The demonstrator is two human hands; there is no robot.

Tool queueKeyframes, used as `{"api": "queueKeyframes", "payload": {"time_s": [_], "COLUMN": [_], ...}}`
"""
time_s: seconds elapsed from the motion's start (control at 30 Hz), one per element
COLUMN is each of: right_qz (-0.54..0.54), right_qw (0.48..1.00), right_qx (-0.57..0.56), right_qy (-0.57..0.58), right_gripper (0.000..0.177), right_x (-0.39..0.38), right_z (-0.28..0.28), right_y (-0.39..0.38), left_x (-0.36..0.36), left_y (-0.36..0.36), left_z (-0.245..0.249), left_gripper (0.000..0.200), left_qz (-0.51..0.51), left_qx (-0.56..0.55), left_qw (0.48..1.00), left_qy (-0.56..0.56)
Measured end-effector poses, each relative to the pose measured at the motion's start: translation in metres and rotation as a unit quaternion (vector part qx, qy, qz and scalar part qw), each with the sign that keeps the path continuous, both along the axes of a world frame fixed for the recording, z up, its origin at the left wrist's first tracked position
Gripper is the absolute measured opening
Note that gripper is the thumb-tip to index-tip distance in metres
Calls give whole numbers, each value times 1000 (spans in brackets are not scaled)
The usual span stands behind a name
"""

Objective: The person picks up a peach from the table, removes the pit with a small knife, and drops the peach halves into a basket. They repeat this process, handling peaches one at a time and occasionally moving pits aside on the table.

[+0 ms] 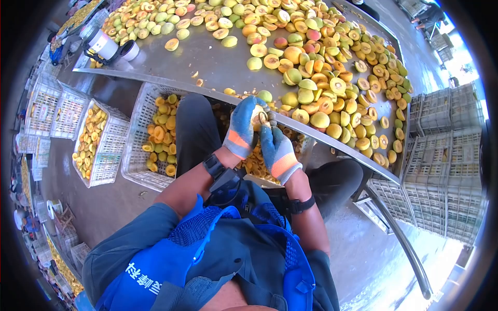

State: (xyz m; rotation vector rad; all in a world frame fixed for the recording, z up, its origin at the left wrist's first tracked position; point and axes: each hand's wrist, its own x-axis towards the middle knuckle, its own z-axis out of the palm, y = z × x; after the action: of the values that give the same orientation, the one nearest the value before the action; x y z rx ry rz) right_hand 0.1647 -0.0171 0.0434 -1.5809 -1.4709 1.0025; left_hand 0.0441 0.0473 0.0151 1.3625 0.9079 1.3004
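My left hand [240, 128], in a blue-coated glove with an orange band, is closed around an apricot half [257, 117], cut face showing. Against its right side press the fingers of my right hand [277, 150], gloved alike and closed. A small dark, roundish shape shows between the fingertips; whether it is a pit or a tool tip, I cannot make out. Both hands are at the near edge of a metal table [207, 58], above a container of fruit pieces [258, 167] between my knees. A whole greenish apricot [265, 96] rests just beyond my left fingertips.
Heaped apricot halves [332, 85] cover the table's right and far parts. A white cup-like container [129, 50] stands at its left. Crates of halves sit left of my knee: a near crate [136, 150] and a farther crate [111, 147]. Stacked crates [441, 155] and a curved metal bar [402, 238] are at right.
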Motion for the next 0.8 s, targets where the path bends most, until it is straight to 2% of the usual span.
{"api": "queueKeyframes", "payload": {"time_s": [0.1,0.2,0.3,0.37,0.4,0.47,0.53,0.6,0.7,0.8], "right_qz": [8,36,66,69,71,129,133,78,98,74], "right_qw": [985,989,984,980,978,975,954,884,871,921], "right_qx": [-121,-92,-114,-132,-141,-64,-127,-321,-301,-254], "right_qy": [124,112,116,128,134,167,235,329,376,285], "right_gripper": [31,32,39,36,36,38,40,42,45,45], "right_x": [-1,3,6,7,8,15,17,20,23,13], "right_z": [12,8,5,11,13,-10,6,37,27,22], "right_y": [-2,-4,-3,-5,-4,-5,-4,-6,-9,-8], "left_x": [4,7,8,8,8,7,8,7,9,10], "left_y": [-1,-9,-6,-6,-6,-4,-3,-7,-9,-11], "left_z": [0,9,17,29,30,31,31,30,26,17], "left_gripper": [11,23,32,36,36,36,37,38,38,38], "left_qz": [7,10,12,1,3,9,18,19,16,25], "left_qx": [-82,-143,-259,-324,-342,-378,-377,-361,-330,-344], "left_qw": [994,977,933,896,889,875,884,897,912,904], "left_qy": [-74,-160,-249,-305,-304,-303,-277,-254,-242,-253]}}
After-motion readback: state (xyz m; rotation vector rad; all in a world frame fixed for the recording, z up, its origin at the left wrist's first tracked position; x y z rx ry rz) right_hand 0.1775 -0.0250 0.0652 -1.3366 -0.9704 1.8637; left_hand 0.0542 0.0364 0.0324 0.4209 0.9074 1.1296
